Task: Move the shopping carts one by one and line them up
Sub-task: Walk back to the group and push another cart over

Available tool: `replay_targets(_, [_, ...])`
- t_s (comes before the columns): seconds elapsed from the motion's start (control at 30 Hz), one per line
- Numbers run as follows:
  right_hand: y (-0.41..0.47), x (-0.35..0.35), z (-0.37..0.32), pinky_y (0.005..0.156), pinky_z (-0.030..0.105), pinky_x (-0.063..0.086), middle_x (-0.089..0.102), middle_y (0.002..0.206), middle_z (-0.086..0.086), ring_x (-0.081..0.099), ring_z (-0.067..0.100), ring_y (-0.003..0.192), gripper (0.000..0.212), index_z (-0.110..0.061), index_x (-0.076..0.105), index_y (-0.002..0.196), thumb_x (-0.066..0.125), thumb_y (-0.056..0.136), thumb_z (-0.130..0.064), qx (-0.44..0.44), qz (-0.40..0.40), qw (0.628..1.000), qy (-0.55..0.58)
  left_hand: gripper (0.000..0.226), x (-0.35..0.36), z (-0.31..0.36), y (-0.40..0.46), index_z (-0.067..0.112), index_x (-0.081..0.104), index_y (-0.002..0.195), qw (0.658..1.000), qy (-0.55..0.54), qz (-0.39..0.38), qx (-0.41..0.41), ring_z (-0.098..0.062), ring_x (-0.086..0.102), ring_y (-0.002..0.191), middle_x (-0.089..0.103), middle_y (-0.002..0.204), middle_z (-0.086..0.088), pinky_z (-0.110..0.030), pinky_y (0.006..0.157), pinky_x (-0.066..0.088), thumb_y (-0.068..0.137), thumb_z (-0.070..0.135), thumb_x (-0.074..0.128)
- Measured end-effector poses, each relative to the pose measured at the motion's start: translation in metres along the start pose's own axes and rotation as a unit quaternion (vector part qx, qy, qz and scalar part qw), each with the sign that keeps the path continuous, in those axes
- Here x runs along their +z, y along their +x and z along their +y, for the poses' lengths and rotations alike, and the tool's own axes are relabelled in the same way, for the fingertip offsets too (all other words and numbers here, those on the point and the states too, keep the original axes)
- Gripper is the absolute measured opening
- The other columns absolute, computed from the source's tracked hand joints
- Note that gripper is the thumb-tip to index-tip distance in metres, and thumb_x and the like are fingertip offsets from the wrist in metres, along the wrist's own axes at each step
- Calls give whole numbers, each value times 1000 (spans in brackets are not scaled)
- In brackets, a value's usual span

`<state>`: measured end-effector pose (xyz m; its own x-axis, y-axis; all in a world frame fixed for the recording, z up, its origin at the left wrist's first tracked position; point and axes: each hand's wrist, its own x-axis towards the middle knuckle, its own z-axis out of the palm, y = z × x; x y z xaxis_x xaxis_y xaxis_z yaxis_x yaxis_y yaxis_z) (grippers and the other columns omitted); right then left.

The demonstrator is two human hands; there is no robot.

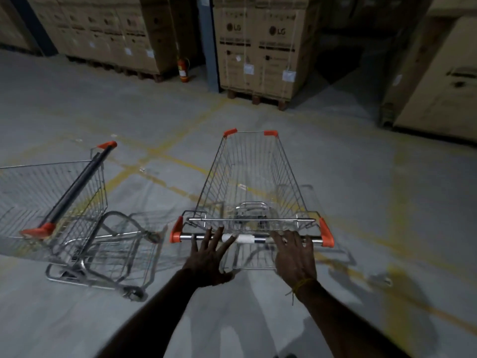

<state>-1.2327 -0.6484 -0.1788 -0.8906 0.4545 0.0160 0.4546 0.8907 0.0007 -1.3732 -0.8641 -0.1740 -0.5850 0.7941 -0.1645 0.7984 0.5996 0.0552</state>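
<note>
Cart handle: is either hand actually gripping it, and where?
No grip. Both hands have straight, spread fingers at the handle bar of the cart in front: left hand left of the white sleeve, right hand near the right end.

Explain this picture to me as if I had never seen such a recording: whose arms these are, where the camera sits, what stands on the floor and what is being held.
There is no machine here. A person wears a wide-angle camera on the head, so you look forward and down along their two bare arms.

The left hand and the right hand reach to the handle bar of a wire shopping cart straight ahead, with orange corner caps. The fingers of both hands are spread and fairly straight over the bar; no closed grip shows.

A second cart stands to the left, turned sideways and apart from the first. Both rest on a grey concrete floor with worn yellow lines.

Behind are stacked cardboard boxes on pallets and a red fire extinguisher by a pillar.
</note>
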Motion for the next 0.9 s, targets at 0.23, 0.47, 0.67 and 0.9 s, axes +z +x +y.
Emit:
replay_targets(0.23, [-42,2,-5,102,54,31,58,118,8,51,32,111,65,-28,53,134,59,71,-18,116,35,993,-1,108,-2,-8,25,51,-32,137,992,28,-33,119,-37,-12,148,-17,161,-4,-68,110,-4,65,84,42])
replay_targets(0.47, [-88,2,1,106,61,25,53,127,10,45,35,122,87,-28,46,140,78,59,-28,245,26,969,25,111,-5,24,56,48,-19,146,969,43,-45,241,-37,-11,148,-18,161,-3,-69,109,-8,68,81,52])
replay_targets(0.67, [-122,11,17,114,66,9,45,144,23,34,43,138,93,-21,38,149,74,64,-33,347,46,936,39,110,-7,76,86,50,-22,143,939,52,-38,337,-39,-6,148,-16,161,-4,-70,108,-7,65,81,50])
replay_targets(0.9, [-149,21,66,113,68,4,11,160,24,7,44,147,109,-24,21,155,79,64,-36,410,34,911,25,106,-16,164,134,46,-13,147,901,68,-35,427,-38,-7,148,-12,162,-5,-69,109,-7,69,75,54])
